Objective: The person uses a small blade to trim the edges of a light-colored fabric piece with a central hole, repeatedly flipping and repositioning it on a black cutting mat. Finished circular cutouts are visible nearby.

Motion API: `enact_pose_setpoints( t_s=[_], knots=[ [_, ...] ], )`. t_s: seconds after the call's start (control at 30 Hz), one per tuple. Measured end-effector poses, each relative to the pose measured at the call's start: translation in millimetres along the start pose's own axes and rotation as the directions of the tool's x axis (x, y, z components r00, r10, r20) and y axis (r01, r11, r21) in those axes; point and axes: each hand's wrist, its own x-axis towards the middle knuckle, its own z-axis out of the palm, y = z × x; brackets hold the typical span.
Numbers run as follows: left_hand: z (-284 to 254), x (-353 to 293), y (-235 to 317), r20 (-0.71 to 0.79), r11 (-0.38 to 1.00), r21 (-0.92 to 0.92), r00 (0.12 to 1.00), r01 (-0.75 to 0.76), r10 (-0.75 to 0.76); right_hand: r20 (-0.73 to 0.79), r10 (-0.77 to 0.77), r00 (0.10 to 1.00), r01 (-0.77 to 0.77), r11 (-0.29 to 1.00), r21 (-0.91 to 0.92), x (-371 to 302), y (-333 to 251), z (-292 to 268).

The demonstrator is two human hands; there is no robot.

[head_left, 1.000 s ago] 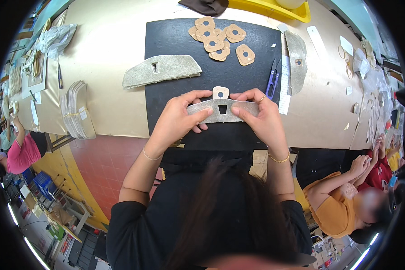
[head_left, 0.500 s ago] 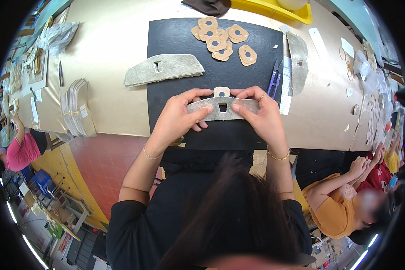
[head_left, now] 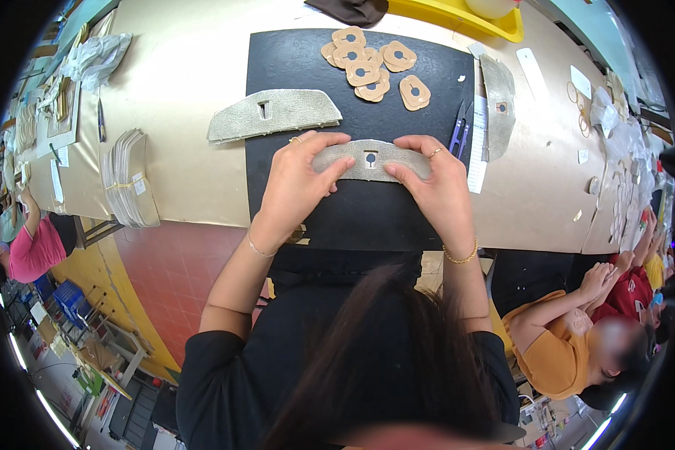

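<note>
My left hand (head_left: 296, 176) and my right hand (head_left: 439, 180) grip the two ends of a curved, grey-beige flap piece (head_left: 371, 175), thumbs on its face and fingers along its far edge. It is held over a black mat (head_left: 337, 217). Through the slot in its middle shows a pale patch (head_left: 370, 153) with a keyhole-shaped cutout; the rest of that patch is hidden behind the flap piece. Beyond my hands lies a loose pile of tan keyhole patches (head_left: 362, 73). Left of them rests a stack of similar flap pieces (head_left: 292, 112).
Purple thread snips (head_left: 460, 131) lie at the mat's right edge, beside another slotted flap piece (head_left: 501, 131). A banded bundle of curved strips (head_left: 127, 184) sits on the left. At the back is a yellow tray (head_left: 457, 15). Someone in an orange top (head_left: 551, 352) works to my right.
The patch that stuck out beyond the flap piece's far edge is now behind it, its keyhole showing in the slot. Both hands have moved slightly away from me with the piece.
</note>
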Motion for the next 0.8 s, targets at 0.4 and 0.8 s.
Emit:
enact_pose_setpoints(
  t_s=[0.4,0.8],
  knots=[
    [2.7,1.8,-2.4,0.015,0.994,0.086,0.998,-0.06,0.059,0.002,-0.016,1.0,0.016,1.0,-0.022,1.4,5.5,-1.7],
    [3.9,3.2,-1.8,0.027,0.991,0.122,0.998,-0.052,0.049,0.023,-0.022,0.999,0.023,0.999,-0.044,2.6,6.7,-5.4]
  ],
)
